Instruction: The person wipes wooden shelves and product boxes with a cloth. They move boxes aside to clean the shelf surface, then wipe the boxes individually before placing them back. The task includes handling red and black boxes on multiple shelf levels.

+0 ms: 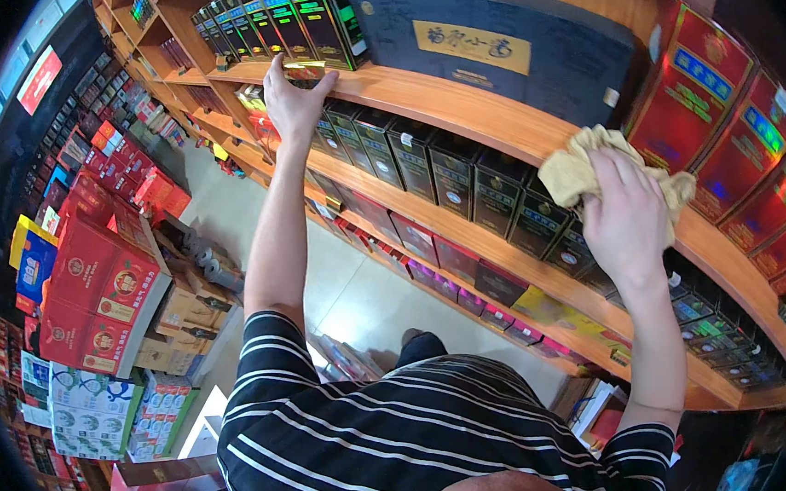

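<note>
My right hand (622, 213) grips a crumpled yellow cloth (584, 161), pressed at the front edge of the upper wooden shelf (487, 124). Behind the cloth stands a long dark blue gift box (390, 34) bearing writing. Red boxes (693, 97) with shiny labels lean to its right. My left hand (295, 101) rests at the same shelf's edge with thumb and fingers spread, holding nothing that I can see. Just above it is a row of black boxes (313, 23) with shiny blue-green labels.
Dark boxes (453, 178) line the shelf below, with red and purple boxes (437, 283) lower down. Stacked red cartons (102, 289) stand on the left, beyond the pale tiled floor (348, 290). Papers and books (592, 403) lie low at right.
</note>
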The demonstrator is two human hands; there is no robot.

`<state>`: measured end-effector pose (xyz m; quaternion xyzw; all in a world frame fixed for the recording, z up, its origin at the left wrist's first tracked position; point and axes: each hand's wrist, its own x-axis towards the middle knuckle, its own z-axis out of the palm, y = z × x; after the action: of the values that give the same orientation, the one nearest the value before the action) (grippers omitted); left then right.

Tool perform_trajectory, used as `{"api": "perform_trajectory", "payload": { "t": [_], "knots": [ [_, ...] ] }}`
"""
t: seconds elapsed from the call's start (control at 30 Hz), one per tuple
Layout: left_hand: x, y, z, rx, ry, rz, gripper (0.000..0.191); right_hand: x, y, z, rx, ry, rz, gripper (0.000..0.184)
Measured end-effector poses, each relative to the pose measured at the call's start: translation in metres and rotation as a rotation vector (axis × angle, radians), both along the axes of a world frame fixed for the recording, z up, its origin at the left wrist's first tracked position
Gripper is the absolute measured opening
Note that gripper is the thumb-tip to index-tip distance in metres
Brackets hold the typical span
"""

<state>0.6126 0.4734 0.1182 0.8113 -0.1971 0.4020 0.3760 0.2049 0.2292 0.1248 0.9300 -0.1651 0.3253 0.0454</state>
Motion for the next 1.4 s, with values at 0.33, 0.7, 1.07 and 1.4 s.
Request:
{"api": "perform_trajectory", "payload": {
  "t": [0.33,0.7,1.07,1.4],
  "knots": [
    [0.124,0.045,-0.018,-0.063,0.041,-0.262,0.097,0.039,0.023,0.001,-0.079,-0.05,-0.296,0.046],
    [0.175,0.044,-0.049,-0.072,-0.316,-0.413,0.053,0.214,0.103,0.007,-0.095,-0.035,-0.327,0.038],
    [0.105,0.027,-0.017,-0.113,-0.319,-0.721,0.044,0.263,0.125,0.003,0.025,-0.08,0.066,0.039],
    [-0.029,-0.103,0.081,0.215,-0.658,-1.036,0.072,0.108,0.075,-0.001,0.009,-0.176,-0.478,0.039]
  ]
}}
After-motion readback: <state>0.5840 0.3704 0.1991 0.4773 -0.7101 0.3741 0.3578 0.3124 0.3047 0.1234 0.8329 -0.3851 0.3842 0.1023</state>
